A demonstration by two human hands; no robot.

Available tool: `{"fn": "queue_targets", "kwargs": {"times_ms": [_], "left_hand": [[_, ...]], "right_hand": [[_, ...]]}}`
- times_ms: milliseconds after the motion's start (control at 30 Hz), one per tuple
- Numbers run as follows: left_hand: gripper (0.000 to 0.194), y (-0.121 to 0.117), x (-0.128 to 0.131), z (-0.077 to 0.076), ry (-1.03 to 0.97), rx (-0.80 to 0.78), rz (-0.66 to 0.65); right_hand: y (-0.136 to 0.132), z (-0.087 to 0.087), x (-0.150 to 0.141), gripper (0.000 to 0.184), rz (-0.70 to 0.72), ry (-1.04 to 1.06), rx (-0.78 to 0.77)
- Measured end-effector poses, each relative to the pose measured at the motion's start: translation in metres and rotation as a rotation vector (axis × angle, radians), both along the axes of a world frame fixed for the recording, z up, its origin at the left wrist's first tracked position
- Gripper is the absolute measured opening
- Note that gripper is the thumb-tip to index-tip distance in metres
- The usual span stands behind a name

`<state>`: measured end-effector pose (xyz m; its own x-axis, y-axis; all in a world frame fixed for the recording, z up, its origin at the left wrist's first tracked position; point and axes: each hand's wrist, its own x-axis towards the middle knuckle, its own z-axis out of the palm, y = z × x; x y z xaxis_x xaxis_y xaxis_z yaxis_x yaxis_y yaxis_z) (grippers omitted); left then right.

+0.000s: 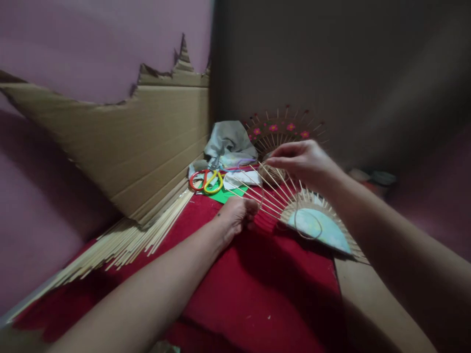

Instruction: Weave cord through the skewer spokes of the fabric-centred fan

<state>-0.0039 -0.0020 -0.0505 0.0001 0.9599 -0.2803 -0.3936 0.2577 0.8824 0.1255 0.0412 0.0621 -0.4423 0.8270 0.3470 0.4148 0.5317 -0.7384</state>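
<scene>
A half-round woven piece (316,228) with a pale blue base and many thin bamboo spokes fanning upward lies on the red cloth (257,289). My left hand (237,215) is closed in a pinch at the tips of the left spokes, with a thin strand looping from it. My right hand (303,162) hovers above the spokes, fingers curled together on a spoke or strand.
A bundle of bamboo sticks (121,245) lies along the left. Torn cardboard (147,142) leans on the wall. Scissors with red, orange and yellow handles (206,181), a green sheet (224,195), grey cloth (230,142) and a finished flowered fan piece (279,130) sit at the back.
</scene>
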Motion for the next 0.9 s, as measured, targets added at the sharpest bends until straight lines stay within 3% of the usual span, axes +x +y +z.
{"fn": "queue_targets", "kwargs": {"times_ms": [133,267,467,667,767,900], "left_hand": [[0.021,-0.001,0.000,-0.002,-0.033,0.022,0.011],[0.021,-0.001,0.001,-0.005,-0.055,0.024,0.029],[0.018,-0.001,0.001,-0.005,-0.059,-0.003,0.041],[0.021,-0.002,0.003,-0.001,-0.045,-0.015,0.030],[0.021,-0.002,0.003,-0.001,-0.041,-0.013,0.018],[0.021,-0.003,0.003,0.000,-0.028,0.003,-0.005]], "right_hand": [[0.028,-0.015,-0.045,0.014,0.118,-0.249,0.241],[0.040,-0.025,-0.080,0.014,0.224,-0.406,0.301],[0.047,-0.039,-0.105,0.010,0.232,-0.532,0.379],[0.048,-0.056,-0.104,0.014,0.003,-0.597,0.423],[0.041,-0.049,-0.090,0.018,-0.077,-0.569,0.443],[0.030,-0.035,-0.061,0.018,-0.071,-0.389,0.410]]}}
